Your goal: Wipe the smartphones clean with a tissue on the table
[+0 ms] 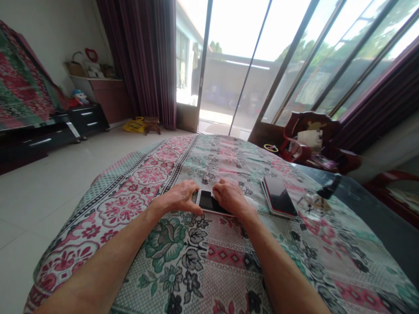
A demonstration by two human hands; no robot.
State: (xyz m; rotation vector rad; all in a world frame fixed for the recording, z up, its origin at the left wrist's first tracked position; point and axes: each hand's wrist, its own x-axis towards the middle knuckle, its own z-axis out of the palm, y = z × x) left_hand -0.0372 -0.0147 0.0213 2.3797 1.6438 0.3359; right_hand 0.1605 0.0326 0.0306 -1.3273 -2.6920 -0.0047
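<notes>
A white phone with a dark screen (207, 201) lies flat on the flowered cloth (183, 257) that covers the table. My left hand (178, 197) rests at the phone's left end, fingers bent and spread, thumb touching its near edge. My right hand (231, 197) lies over the phone's right half, fingers curled down onto it, hiding that end. Both forearms stretch over the cloth towards me.
A second phone in a red case (279, 197) lies right of my hands, with keys (314, 201) and a dark object (329, 189) beyond on the bare glass table top (376, 218). A red wooden chair (307, 135) stands behind; tiled floor lies to the left.
</notes>
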